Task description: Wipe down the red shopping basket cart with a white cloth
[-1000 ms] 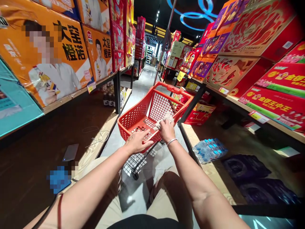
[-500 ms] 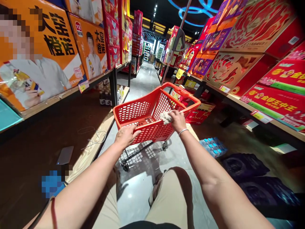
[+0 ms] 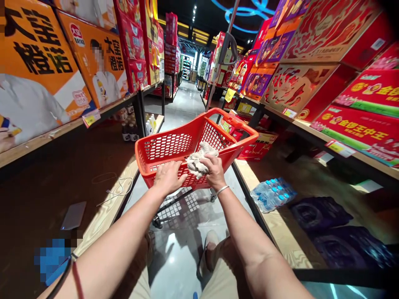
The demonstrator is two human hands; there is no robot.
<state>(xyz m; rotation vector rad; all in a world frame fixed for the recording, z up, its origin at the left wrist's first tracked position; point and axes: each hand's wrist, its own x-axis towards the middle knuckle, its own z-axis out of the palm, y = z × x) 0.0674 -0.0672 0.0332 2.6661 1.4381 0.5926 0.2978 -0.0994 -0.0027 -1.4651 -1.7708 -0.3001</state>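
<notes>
An orange-red shopping cart (image 3: 174, 141) with mesh sides stands across the aisle in front of me. My left hand (image 3: 170, 176) rests on the cart's near rim, thumb apart from the fingers, which curl over the edge. To its right, my right hand (image 3: 215, 168) has its fingers round a crumpled off-white cloth (image 3: 198, 162) and presses it on the same rim. Part of the cloth hangs over the mesh side. The cart's basket looks bare inside where it shows.
Shelves with orange boxes (image 3: 93, 62) flank the left and red boxes (image 3: 352, 128) the right. Bottled water (image 3: 272, 195) lies on the low right ledge. A white cable (image 3: 124, 187) lies on the left ledge. A metal pole (image 3: 229, 37) rises behind the cart.
My right hand has moved left along the near rim with the cloth, closer to my left hand. The view has shifted forward and slightly right.
</notes>
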